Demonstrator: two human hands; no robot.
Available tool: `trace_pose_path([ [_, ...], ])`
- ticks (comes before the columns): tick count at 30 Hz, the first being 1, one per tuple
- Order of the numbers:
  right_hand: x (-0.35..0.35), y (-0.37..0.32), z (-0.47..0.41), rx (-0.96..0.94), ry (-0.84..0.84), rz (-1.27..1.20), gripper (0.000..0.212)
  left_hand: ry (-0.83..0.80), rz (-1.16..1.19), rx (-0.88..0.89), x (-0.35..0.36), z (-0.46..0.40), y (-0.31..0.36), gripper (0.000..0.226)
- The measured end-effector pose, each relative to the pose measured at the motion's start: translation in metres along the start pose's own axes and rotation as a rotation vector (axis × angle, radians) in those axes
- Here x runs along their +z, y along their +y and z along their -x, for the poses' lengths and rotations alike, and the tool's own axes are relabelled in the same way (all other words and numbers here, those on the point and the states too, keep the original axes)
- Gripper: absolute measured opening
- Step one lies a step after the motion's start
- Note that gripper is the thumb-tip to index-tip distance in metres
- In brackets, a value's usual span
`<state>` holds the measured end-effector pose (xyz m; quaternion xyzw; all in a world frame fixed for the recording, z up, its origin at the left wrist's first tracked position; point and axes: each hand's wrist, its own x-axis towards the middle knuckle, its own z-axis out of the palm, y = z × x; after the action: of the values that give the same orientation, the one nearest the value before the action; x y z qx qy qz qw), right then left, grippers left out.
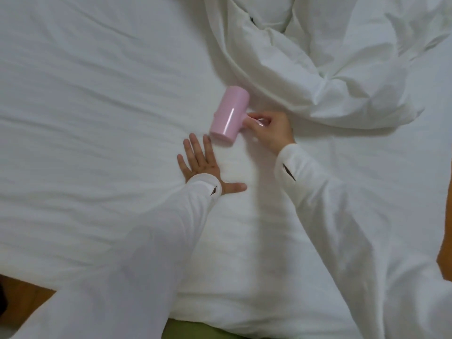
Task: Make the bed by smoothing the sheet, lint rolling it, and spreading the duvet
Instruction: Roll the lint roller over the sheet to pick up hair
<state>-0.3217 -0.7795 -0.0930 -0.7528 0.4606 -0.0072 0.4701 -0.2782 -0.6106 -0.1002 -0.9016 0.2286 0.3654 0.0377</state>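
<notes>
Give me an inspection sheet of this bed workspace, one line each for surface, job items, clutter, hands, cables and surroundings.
Surface: white sheet, wrinkled over most of the bed.
Job's things: pink lint roller lying on the sheet beside the bunched duvet, which is heaped at the upper right.
Clutter: nothing seen.
Grippers: left hand flat on the sheet, fingers spread; right hand holds the roller's handle.
Cables: nothing seen.
Surroundings: brown floor at the lower left edge; a green patch at the bottom.
</notes>
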Motion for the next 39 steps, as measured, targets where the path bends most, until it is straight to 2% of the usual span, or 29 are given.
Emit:
trace_pose_path([
  [3,-0.042,0.045,0.022,0.05,0.08,0.038,0.041,-0.021,-0.015,0.017,-0.002,0.001,-0.002,0.159],
  [4,-0.058,0.055,0.033,0.077,0.118,0.049,0.042,-0.028,-0.027,0.028,-0.004,0.003,-0.003,0.158],
  [8,-0.086,0.05,0.061,0.101,0.183,0.07,0.015,0.01,-0.027,0.092,-0.021,0.001,-0.021,0.145],
  [10,-0.073,0.031,0.062,0.043,0.146,0.1,0.015,0.062,-0.064,0.122,-0.035,-0.006,-0.035,0.143],
  [13,-0.035,-0.006,0.057,-0.03,0.08,0.21,0.027,0.113,-0.111,0.087,-0.052,-0.021,-0.057,0.152],
  [16,0.003,-0.028,0.045,-0.114,0.06,0.246,0.031,0.112,-0.096,0.014,-0.061,-0.034,-0.084,0.159],
  [19,0.032,-0.032,0.038,-0.119,0.027,0.24,0.034,0.08,-0.095,0.04,-0.059,-0.042,-0.098,0.16],
  [26,0.076,-0.07,0.022,-0.236,-0.033,0.666,0.048,0.06,-0.098,0.023,-0.056,-0.052,-0.097,0.164],
  [35,0.057,-0.024,0.086,-0.047,-0.042,0.717,0.052,-0.007,-0.097,0.023,-0.06,-0.051,-0.096,0.163],
  [39,0.069,-0.041,0.061,-0.096,-0.03,0.725,0.053,-0.025,-0.098,0.024,-0.06,-0.053,-0.096,0.162],
])
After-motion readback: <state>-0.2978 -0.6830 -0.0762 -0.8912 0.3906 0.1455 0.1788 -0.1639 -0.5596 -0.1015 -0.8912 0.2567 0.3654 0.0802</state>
